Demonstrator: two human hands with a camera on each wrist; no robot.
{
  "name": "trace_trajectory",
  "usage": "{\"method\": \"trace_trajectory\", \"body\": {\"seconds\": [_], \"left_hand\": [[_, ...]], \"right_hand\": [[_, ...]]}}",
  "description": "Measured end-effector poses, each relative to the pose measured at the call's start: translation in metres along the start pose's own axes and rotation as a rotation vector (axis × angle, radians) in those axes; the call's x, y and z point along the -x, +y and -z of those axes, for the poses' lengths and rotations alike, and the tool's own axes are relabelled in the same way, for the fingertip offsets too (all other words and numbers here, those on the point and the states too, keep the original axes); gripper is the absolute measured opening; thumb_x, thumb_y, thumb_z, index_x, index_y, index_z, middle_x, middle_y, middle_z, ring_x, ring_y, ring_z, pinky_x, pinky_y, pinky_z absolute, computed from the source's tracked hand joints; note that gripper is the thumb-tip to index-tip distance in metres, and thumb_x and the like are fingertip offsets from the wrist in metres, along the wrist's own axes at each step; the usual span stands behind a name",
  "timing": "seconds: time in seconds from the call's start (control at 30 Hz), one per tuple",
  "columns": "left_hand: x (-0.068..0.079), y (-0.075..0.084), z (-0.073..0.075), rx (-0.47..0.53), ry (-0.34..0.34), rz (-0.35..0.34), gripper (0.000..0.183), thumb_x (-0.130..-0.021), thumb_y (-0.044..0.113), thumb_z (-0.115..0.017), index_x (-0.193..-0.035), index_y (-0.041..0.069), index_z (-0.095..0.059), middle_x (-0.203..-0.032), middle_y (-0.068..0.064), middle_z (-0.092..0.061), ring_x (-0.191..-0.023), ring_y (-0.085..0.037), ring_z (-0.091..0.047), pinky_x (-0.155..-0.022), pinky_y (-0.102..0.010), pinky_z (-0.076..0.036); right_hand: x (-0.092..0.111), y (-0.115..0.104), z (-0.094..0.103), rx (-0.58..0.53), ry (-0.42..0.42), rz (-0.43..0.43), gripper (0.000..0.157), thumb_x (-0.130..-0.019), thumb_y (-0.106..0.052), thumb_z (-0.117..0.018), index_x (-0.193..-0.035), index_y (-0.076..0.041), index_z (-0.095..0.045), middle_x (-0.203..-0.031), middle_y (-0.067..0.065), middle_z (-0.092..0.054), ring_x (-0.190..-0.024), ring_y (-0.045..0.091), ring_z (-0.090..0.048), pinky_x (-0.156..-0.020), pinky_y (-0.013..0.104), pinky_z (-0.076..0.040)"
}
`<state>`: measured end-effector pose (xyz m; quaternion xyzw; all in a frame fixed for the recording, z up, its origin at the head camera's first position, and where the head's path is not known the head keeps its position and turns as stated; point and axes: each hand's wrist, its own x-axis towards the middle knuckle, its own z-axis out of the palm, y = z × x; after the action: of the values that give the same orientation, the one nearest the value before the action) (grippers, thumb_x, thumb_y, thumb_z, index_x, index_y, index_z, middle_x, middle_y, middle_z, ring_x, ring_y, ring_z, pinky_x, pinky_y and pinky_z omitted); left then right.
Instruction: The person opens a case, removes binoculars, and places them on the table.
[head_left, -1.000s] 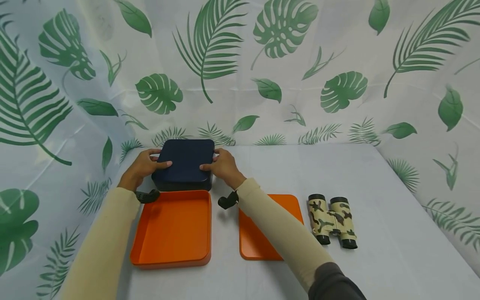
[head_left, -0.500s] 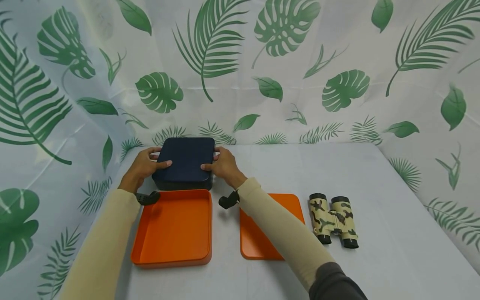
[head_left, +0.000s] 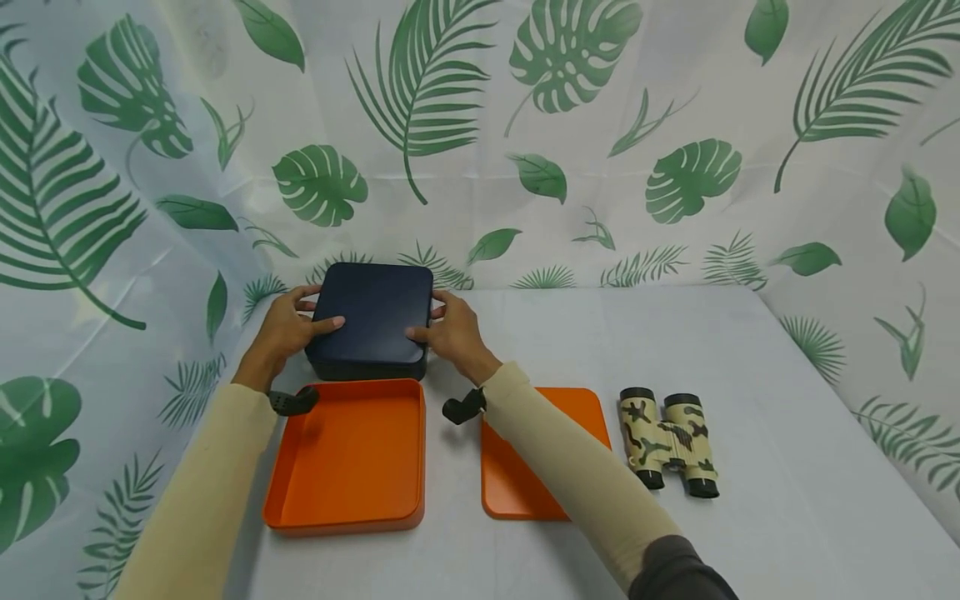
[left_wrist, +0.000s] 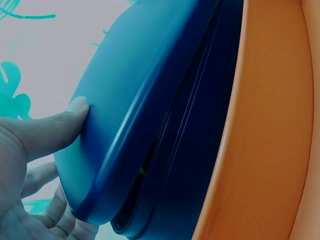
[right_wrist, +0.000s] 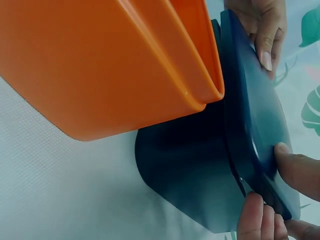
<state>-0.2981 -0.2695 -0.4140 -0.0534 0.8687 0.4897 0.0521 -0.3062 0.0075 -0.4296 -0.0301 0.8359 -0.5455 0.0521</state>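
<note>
Left hand [head_left: 288,325] and right hand [head_left: 456,332]: I see both pinching the navy lid [head_left: 375,308] by its sides | lid tilted over navy box [head_left: 363,370], gap showing | navy box just beyond orange box [head_left: 348,527] on the surface [head_left: 795,433]

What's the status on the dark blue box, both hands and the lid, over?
Left hand and right hand gripping lid at opposite sides. Lid tilted, gap showing above dark blue box. Open orange box close in front; no obstruction seen above lid.

Soft light casts faint shadows on the table [head_left: 787,467]; wrist views look teal-tinted.
</note>
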Motion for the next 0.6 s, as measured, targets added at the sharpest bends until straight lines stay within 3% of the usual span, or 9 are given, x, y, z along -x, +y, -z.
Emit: {"method": "trace_trajectory", "body": {"seconds": [0.6], "left_hand": [[0.021,0.02,-0.026,-0.007,0.067,-0.09,0.089,-0.095,0.032,-0.083,-0.167,0.016,-0.035,-0.157,-0.025,-0.047,-0.125,-0.041,-0.051,-0.108,-0.055,-0.049]], "right_hand": [[0.016,0.009,0.043,-0.115,-0.029,-0.015,0.088,-0.086,-0.014,-0.091,-0.161,-0.023,-0.047,-0.13,0.009,-0.061,-0.103,0.026,-0.069,-0.082,0.032,-0.062]]}}
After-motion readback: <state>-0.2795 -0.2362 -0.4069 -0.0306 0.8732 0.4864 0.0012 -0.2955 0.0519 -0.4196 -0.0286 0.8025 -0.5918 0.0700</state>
